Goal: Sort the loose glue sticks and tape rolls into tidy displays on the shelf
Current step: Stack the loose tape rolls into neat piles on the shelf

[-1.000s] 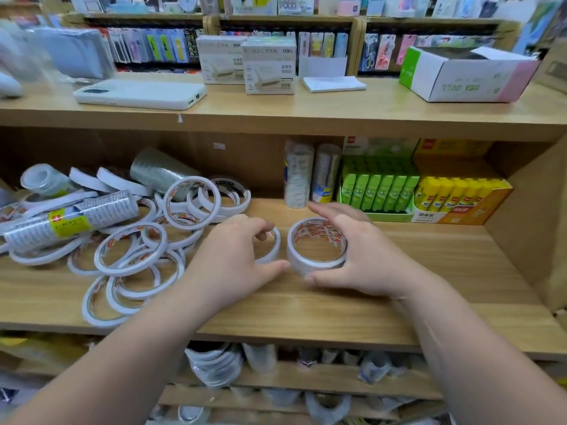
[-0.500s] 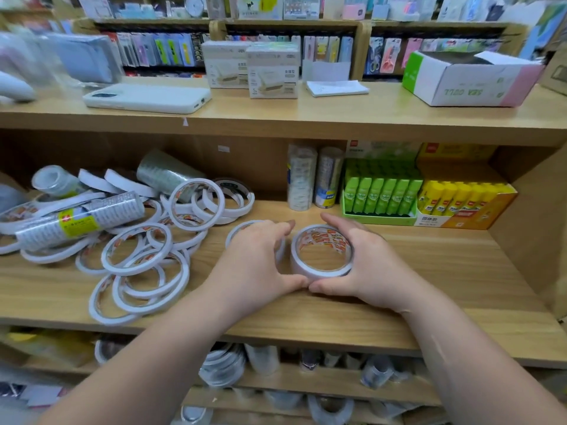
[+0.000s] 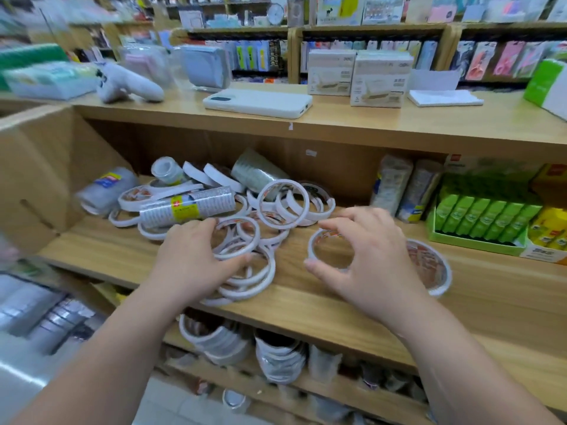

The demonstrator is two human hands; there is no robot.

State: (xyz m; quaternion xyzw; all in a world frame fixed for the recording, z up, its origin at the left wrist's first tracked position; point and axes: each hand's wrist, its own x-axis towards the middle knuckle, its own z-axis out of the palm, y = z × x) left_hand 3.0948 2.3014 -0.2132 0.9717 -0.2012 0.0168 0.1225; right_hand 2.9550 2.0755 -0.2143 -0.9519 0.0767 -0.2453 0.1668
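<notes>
Head view puts us over a wooden shelf [image 3: 306, 305] with both bare forearms reaching in. Our left hand [image 3: 196, 259] sits at the near edge of the pile of loose tape rolls [image 3: 276, 204], its fingers curled over a thin white tape ring [image 3: 237, 237] and its thumb pressed against the ring's near side, so it grips that ring among the ones overlapping it. Our right hand [image 3: 371, 259] arches over a narrow tape roll [image 3: 328, 250] lying flat on the bare wood just right of the pile; the fingers are spread and bent and the thumb tip sits at the roll's near rim, but we cannot tell whether it actually holds the roll. A wide tape roll [image 3: 432, 268] lies flat just beyond that hand, partly hidden by it. A wrapped sleeve of tape [image 3: 184, 208] with a yellow label lies across the pile, and two more wrapped sleeves [image 3: 399, 188] stand upright at the back. Right of them, green glue sticks [image 3: 481, 216] and yellow glue sticks [image 3: 549, 225] stand in rows in open display boxes. A cardboard box [image 3: 46, 167] stands at the shelf's left end. On the board above lie a phone in a white case [image 3: 257, 102] and two white cartons [image 3: 356, 75].
</notes>
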